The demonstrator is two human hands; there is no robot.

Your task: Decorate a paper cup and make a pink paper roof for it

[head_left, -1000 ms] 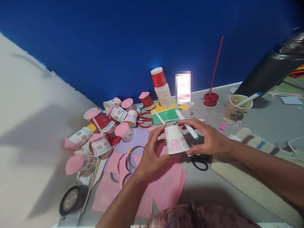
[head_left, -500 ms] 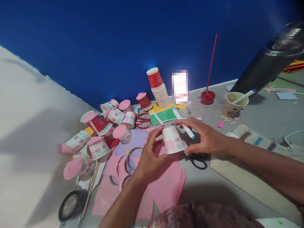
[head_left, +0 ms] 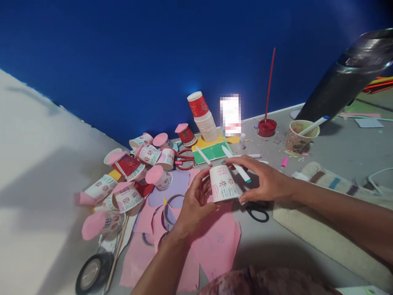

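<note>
A white paper cup (head_left: pixel 221 186), upside down, bears a pink window, red flowers and green strokes. My left hand (head_left: pixel 198 200) curls around its left side, thumb near the lower rim. On the right, my right hand (head_left: pixel 260 178) spans the cup, index finger by the top edge and thumb at the rim. A white marker with a teal end (head_left: pixel 242 172) passes behind the right fingers; whether they touch it I cannot tell. Another slim white marker with a pink tip (head_left: pixel 203 156) lies behind the cup. Pink paper (head_left: pixel 217 246) lies beneath the hands.
Several decorated cups with pink paper tops (head_left: pixel 127 196) crowd the left. A cup stack (head_left: pixel 204 119) stands at the back, near red-handled scissors (head_left: pixel 186 159). Black tape (head_left: pixel 92 272), a printed cup with a marker (head_left: pixel 296 137), a dark flask (head_left: pixel 340 82) and cloth (head_left: pixel 322 229) surround the hands.
The cup has turned between my hands, so its pink window and flowers face me more. The hands keep nearly the same place; the view has shifted slightly.
</note>
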